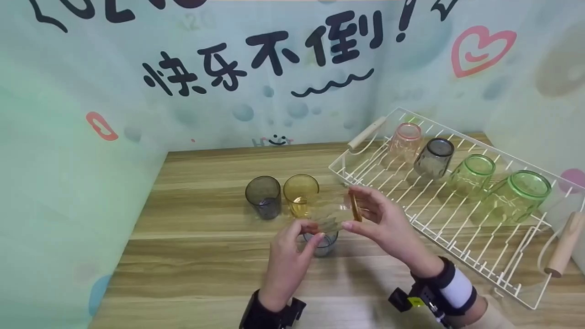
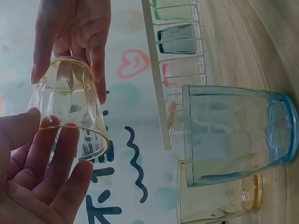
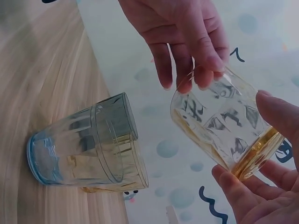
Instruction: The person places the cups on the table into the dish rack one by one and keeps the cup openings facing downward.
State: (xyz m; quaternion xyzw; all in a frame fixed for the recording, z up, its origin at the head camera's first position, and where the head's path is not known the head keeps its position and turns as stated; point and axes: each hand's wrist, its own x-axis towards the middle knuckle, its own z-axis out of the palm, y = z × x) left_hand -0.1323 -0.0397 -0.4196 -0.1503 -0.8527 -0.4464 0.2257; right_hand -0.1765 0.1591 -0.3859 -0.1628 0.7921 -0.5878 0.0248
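A clear amber drinking glass (image 1: 332, 211) is held on its side above the table, between both hands. My left hand (image 1: 289, 262) pinches its rim between thumb and fingers, as the left wrist view shows on the glass (image 2: 70, 105). Around the thicker amber base curl the fingers and thumb of my right hand (image 1: 388, 226); the right wrist view shows that base (image 3: 261, 151) between them. Below the held glass stands a blue glass (image 1: 325, 246), partly hidden by the left hand. Behind it, another amber glass (image 1: 297, 189) and a grey glass (image 1: 263, 196) stand upright, side by side.
At the right lies a white wire rack (image 1: 438, 244) with wooden handles. Upside down in it stand a pink glass (image 1: 406, 137), a dark grey glass (image 1: 434, 160) and two green glasses (image 1: 470, 176). A printed curtain (image 1: 228, 114) borders the wooden table (image 1: 196, 269).
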